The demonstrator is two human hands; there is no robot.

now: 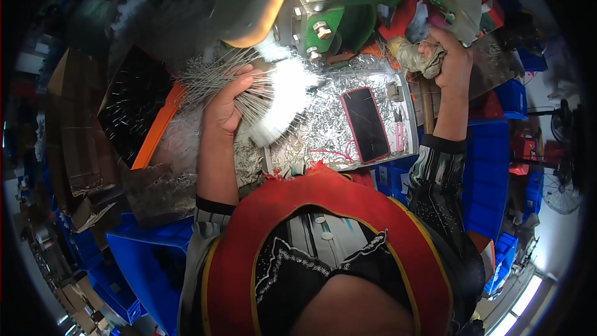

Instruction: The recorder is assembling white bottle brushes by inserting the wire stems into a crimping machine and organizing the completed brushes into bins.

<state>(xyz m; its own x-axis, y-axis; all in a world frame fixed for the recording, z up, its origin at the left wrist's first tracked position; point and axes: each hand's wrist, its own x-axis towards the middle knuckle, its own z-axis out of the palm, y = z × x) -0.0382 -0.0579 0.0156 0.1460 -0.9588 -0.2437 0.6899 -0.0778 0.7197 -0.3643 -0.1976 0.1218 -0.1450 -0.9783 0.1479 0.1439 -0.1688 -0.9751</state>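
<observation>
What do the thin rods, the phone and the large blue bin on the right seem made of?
Thin rods: probably metal, grey, with bright glints.
Phone: probably a glass front, dark and glossy; its reddish edge could be plastic or rubber.
Blue bin: likely plastic, evenly coloured, with a slight sheen.

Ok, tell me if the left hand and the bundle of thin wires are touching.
Touching. The head view shows the left hand around the bundle of thin wires, its thumb lying across them.
</observation>
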